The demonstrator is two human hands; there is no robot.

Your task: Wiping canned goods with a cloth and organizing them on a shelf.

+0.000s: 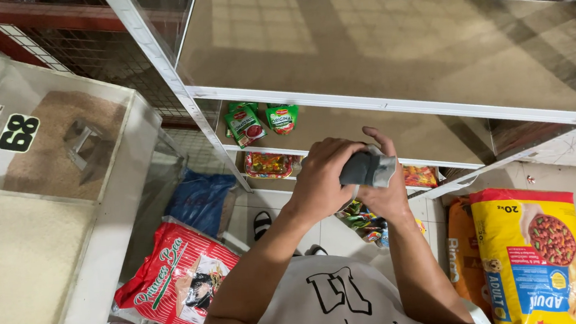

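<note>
A grey cloth [368, 167] is held bunched between both hands, in front of the white shelf unit [394, 104]. Its long axis is seen running roughly level, from the left hand towards the right, with its paler, squared-off end pointing to the right and slightly down. The left hand [321, 180] is closed over the cloth's left part from above, the fingers curled around it. The right hand [384, 192] is set beneath and behind the cloth, its thumb raised over the top; it is closed on the cloth too. The cloth is thus kept between the two hands, the left hand covering one end and the other end left sticking out.

The cloth is seen as a dull grey-blue, folded or rolled into a short thick wad, with a lighter face at the exposed end. Its weave cannot be told.

Behind the cloth, on the lower shelves of the shelf unit, green and red sachets [260, 121] and a bright snack packet [271, 164] are laid. Left of the shelf unit, clear bins of grain [57, 144] are stood, and a red and white sack [176, 276] is propped below them. Right of the shelf unit, a yellow pet food bag [539, 258] is laid on the floor.
</note>
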